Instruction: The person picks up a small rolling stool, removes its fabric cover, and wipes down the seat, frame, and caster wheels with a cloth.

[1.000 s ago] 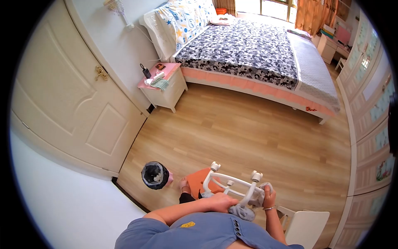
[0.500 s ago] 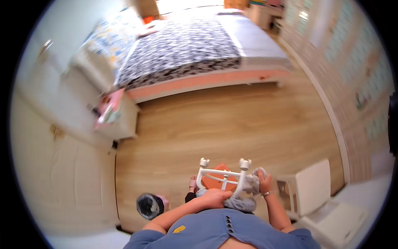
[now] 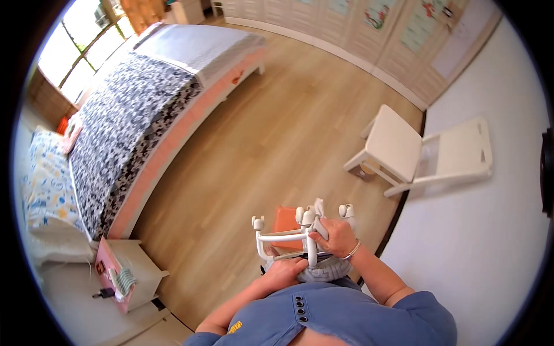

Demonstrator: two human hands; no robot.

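A white tubular frame with caster wheels (image 3: 283, 237) is held up in front of my body, wheels pointing away from me. Bunched grey fabric (image 3: 328, 270) lies at its near side, against my waist. My left hand (image 3: 284, 272) is closed at the frame's near left edge, its fingertips partly hidden. My right hand (image 3: 339, 236), with a bracelet at the wrist, grips a pale grey cloth (image 3: 321, 226) against the frame near a wheel. Below the frame, an orange square-topped object (image 3: 285, 219) stands on the floor, partly covered by it.
To the right, a white chair (image 3: 394, 141) stands by the white wall. A bed (image 3: 133, 109) with a black-and-white cover fills the left. A bedside cabinet (image 3: 141, 268) with small items is at lower left. Patterned wardrobe doors (image 3: 352, 29) line the back.
My view has swung to the right, bringing the chair fully in and taking the bin out. My right hand has moved with the cloth from beside the frame onto it.
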